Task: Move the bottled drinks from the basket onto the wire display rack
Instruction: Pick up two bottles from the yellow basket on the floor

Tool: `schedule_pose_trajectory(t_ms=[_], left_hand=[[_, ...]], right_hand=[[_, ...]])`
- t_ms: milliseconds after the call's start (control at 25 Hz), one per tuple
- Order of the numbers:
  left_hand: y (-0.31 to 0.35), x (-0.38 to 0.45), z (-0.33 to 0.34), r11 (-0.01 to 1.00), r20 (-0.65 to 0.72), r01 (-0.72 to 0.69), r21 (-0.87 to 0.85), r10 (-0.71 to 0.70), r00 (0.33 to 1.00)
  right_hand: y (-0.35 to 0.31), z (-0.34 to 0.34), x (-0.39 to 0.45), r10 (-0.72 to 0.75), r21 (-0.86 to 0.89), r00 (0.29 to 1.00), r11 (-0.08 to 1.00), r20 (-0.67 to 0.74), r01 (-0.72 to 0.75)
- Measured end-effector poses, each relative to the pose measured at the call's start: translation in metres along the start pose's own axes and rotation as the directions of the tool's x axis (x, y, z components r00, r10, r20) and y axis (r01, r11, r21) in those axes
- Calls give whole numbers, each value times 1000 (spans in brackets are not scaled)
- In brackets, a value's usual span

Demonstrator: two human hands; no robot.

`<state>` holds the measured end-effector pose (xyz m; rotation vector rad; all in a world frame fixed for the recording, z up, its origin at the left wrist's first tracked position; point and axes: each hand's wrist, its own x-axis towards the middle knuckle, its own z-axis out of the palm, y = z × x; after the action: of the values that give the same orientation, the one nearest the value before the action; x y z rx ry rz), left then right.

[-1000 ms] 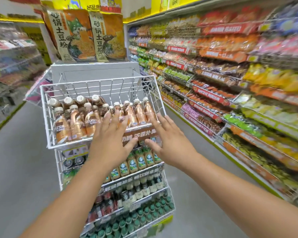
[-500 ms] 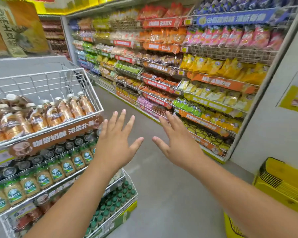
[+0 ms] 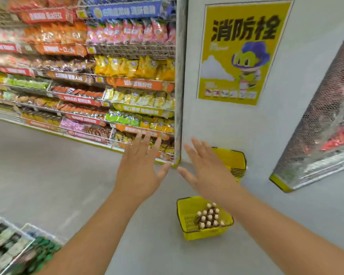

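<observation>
A yellow basket [image 3: 182, 210] stands on the grey floor, below and to the right of my hands. Several bottled drinks [image 3: 209, 216] with pale caps stand upright in its right half. My left hand [image 3: 141, 167] and my right hand [image 3: 205, 171] are held out in the air side by side, fingers spread, both empty and well above the basket. Only a blurred corner of the wire display rack [image 3: 12, 243] shows at the bottom left, with bottles in it.
Snack shelves [image 3: 83, 80] line the far side of the aisle. A white pillar with a yellow poster [image 3: 244, 52] stands ahead, and a stack of yellow baskets [image 3: 234, 161] sits at its foot. A mesh-sided shelf end [image 3: 316, 124] leans in at the right.
My view has swung right, from the wire rack to the pillar and the floor. The basket with bottles has come into sight. Both hands stay spread and empty.
</observation>
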<state>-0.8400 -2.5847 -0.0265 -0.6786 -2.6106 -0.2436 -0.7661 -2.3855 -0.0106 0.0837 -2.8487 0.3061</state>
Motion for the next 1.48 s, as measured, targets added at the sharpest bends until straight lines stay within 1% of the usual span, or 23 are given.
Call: schedule_pose_trajectory(t_ms=[80, 200, 400, 480, 640, 720, 880, 1000, 1160, 1320, 1400, 1480], left_hand=[[34, 25, 19, 999, 17, -50, -14, 51, 999], [67, 59, 52, 993, 52, -118, -27, 120, 991], [97, 122, 123, 977, 73, -182, -109, 190, 979], [101, 157, 153, 970, 75, -199, -141, 211, 975], [109, 236, 198, 956, 53, -224, -187, 238, 970], [112, 271, 219, 950, 64, -238, -203, 256, 965], [114, 313, 258, 938, 112, -259, -229, 290, 950], [119, 334, 282, 937, 107, -254, -239, 286, 952], [136, 352, 322, 951, 166, -199, -238, 242, 956], [164, 366, 363, 970, 250, -115, -214, 168, 954], [184, 372, 389, 979, 255, -72, -190, 120, 959], [204, 376, 417, 983, 263, 5, -186, 45, 964]], right_hand=[[42, -7, -3, 57, -13, 998, 998, -27, -57], [98, -6, -3, 151, -19, 987, 988, -51, -152], [184, 12, 23, 288, -109, 958, 952, -9, -287], [210, 19, 49, 324, -126, 946, 939, 6, -321], [248, 27, 109, 355, -134, 935, 926, -19, -354], [266, 32, 138, 373, -150, 928, 916, -29, -373], [298, 46, 176, 407, -159, 913, 901, -5, -403], [324, 62, 196, 397, -129, 918, 909, -16, -395], [370, 90, 218, 363, -94, 932, 928, 13, -360], [431, 123, 235, 300, -25, 949, 954, 91, -299], [467, 141, 243, 249, 10, 957, 967, 146, -253], [505, 159, 253, 190, 37, 959, 979, 213, -202]])
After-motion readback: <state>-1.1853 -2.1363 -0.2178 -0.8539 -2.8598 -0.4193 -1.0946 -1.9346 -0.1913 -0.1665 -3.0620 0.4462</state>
